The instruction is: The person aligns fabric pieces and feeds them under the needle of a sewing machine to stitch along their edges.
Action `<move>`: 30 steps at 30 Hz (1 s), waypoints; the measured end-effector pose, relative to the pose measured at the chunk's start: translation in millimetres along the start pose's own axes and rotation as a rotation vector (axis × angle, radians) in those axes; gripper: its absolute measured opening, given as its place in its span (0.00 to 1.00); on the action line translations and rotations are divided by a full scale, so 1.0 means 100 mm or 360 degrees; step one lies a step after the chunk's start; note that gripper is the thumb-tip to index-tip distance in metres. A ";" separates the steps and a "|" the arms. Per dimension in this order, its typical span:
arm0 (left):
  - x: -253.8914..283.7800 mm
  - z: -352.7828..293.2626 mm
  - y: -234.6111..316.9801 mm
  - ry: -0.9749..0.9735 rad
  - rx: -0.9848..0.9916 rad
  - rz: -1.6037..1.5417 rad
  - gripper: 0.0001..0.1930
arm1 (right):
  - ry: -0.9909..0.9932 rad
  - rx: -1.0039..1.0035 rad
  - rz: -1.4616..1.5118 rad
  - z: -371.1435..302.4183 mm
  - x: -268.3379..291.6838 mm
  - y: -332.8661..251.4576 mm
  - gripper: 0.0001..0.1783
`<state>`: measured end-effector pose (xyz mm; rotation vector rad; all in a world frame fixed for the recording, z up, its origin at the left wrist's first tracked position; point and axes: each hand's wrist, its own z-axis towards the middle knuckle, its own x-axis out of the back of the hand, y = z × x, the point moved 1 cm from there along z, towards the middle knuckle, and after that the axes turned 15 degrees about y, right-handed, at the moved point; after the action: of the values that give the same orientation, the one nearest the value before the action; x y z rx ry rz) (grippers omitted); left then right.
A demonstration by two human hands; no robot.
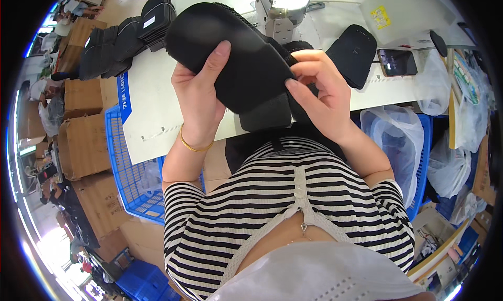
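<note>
A: Workshop, crowded. Cardboard boxes (84,144) down the left side, a blue plastic crate (119,167) below the edge of a white surface (157,104). Sewing machine (279,26) at the far side, bound stacks of black pieces (157,21) at far left, smartphone (397,63) to the right. Where is the work?

B: In the air, above the near part of the surface, just this side of the machine: a black rounded fabric panel (246,60), smooth face up. A shorter black flap (266,115) shows under its lower end; joined or loose, cannot tell.

A: Handling it well?

B: My judgement: steady the broad face with one hand, let the other do the fine work at the edge. Light pressure, so that the panel doesn't bow. Line up the layers along the rim before pinching; feel for a fold underneath, since that side is out of sight.

A: And the hands?

B: Left hand (201,86) grips the panel: thumb flat on top, fingers tucked beneath, wrist upright under a gold bangle (196,140). Right hand (325,91) is half curled at the right edge, thumb tip and forefinger close together there; whether they pinch it firmly, cannot tell. Both elbows bent, forearms angled inward from either side of the striped top (251,191).
</note>
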<state>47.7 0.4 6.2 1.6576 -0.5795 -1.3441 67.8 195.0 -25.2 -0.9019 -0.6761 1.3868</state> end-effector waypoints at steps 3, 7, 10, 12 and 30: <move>0.02 0.03 -0.01 0.0023 -0.0025 -0.0002 0.12 | 0.0089 -0.0083 -0.0052 -0.05 0.00 0.00 0.07; 0.02 0.06 0.00 0.0030 -0.0035 0.0023 0.13 | -0.0090 -0.0358 0.0024 -0.01 0.05 0.02 0.07; 0.01 0.09 -0.02 0.0046 -0.0026 0.0044 0.13 | -0.0051 -0.0504 0.0141 0.00 0.04 0.01 0.06; 0.01 0.14 -0.02 0.0034 -0.0010 0.0054 0.14 | -0.0044 -0.0506 0.0149 0.01 0.04 0.06 0.06; -0.40 1.13 0.10 -0.0357 -0.0223 0.0749 0.12 | -0.0114 -0.0842 0.0328 0.61 -0.13 0.09 0.11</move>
<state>-68.8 -11.5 34.3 1.1693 -0.9203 -1.1921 10.0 190.3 0.0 -1.3727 -1.0564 1.4513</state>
